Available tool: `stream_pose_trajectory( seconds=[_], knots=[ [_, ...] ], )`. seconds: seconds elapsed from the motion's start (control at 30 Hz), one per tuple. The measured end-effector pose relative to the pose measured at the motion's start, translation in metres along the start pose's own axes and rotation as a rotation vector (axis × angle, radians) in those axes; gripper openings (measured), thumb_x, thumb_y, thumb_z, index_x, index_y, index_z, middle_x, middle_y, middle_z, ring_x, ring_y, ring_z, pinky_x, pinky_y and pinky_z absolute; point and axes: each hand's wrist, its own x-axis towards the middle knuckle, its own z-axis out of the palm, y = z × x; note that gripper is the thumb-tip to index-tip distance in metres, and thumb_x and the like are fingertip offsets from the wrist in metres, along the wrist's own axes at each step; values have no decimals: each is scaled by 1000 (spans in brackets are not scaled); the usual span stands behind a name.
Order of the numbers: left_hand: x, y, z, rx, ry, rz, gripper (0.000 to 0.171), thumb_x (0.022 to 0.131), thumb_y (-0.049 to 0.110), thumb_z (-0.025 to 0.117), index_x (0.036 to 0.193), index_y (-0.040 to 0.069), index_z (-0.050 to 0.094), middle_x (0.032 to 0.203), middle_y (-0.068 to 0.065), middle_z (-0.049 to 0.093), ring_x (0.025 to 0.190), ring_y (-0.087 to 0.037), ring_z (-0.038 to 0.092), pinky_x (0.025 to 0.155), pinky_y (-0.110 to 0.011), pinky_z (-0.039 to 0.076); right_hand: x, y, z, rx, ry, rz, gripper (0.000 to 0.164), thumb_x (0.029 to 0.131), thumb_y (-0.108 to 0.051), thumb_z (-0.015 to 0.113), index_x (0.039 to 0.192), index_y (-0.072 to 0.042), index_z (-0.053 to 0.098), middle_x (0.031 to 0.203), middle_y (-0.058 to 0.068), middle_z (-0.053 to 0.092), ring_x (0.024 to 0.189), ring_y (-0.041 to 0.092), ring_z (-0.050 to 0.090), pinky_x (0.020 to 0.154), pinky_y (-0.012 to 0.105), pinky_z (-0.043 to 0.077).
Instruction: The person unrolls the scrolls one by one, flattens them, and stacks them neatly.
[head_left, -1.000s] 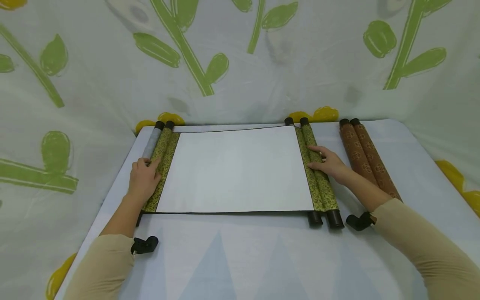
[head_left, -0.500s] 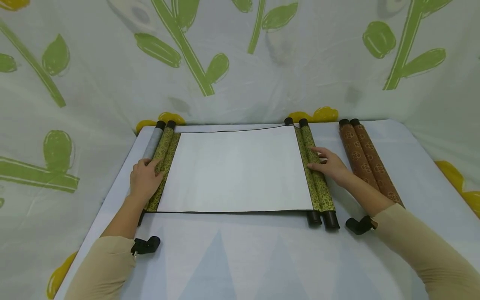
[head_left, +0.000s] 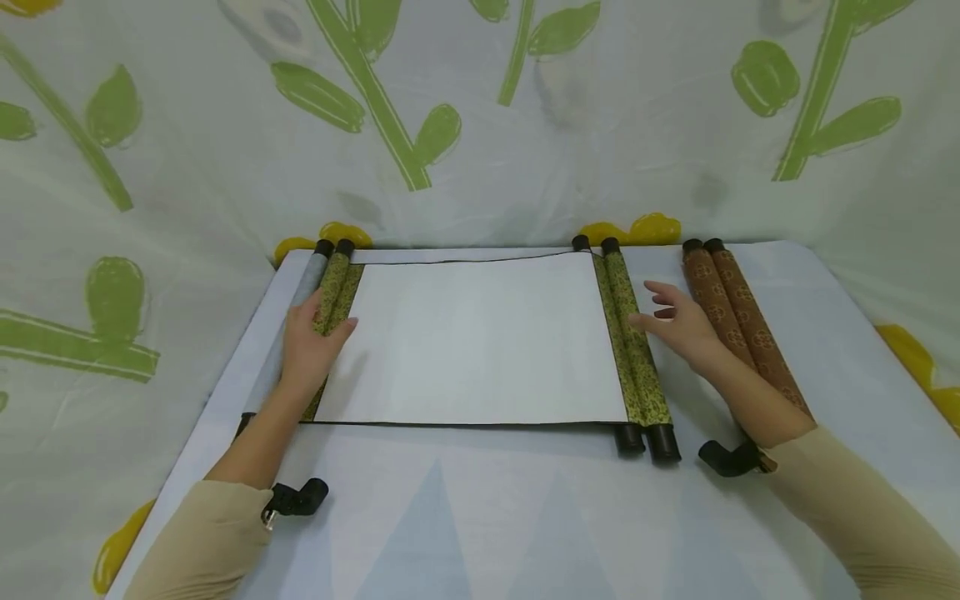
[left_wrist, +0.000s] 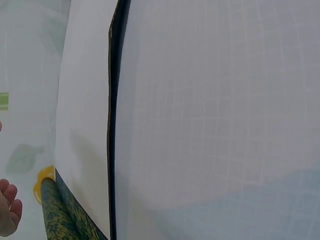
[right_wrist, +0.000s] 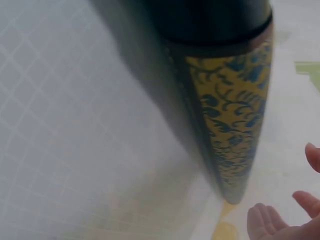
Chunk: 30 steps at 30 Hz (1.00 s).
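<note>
An unrolled scroll with a blank white sheet [head_left: 480,342] lies across the table, its ends bordered in green-yellow patterned cloth. My left hand [head_left: 309,346] is over the scroll's left roller [head_left: 335,271], thumb spread out over the edge of the sheet and holding nothing. Beside the right roller [head_left: 637,342], my right hand [head_left: 678,325] hovers with loosely bent fingers, thumb tip overlapping the roller's edge. In the left wrist view only a few fingertips [left_wrist: 9,207] show. The right wrist view has the patterned roller [right_wrist: 227,110] close up, the hand's fingers [right_wrist: 265,220] apart from it.
A grey roll [head_left: 272,367] lies along the left side of the scroll, partly behind the left hand. Two brown patterned rolls [head_left: 716,300] lie to the right, partly behind the right forearm. A leaf-printed curtain [head_left: 480,167] stands behind the white table [head_left: 495,517].
Both hands have come off the rollers. The left hand has lifted and shifted right, its thumb spreading; the right hand has drawn back to the right. The scroll stays spread out.
</note>
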Motion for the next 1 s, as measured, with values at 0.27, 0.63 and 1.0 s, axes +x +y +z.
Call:
stream_pose_trajectory(
  seconds=[0.27,0.63,1.0],
  knots=[
    [-15,33,13,-149,-3,85,80,85,35,70,150,15,28,141,-17,37,129,-33,36,106,-50,30,-19,-2,-5,32,87,-97,75,91,-36,62,151,-10,24,144,29,31,122,46,39,92,58,39],
    [-40,85,33,-315,-21,329,76,82,15,75,146,15,36,135,-10,45,121,-26,46,100,-46,33,-30,-5,-19,16,185,-129,76,90,-32,64,151,-12,24,144,24,34,122,41,41,88,39,43],
    [-65,119,51,-352,-149,428,84,79,14,77,148,22,31,138,-5,42,122,-22,46,101,-41,34,-41,-6,-32,5,178,-113,81,88,-34,67,152,-15,21,144,22,34,123,40,39,93,54,36]
  ],
)
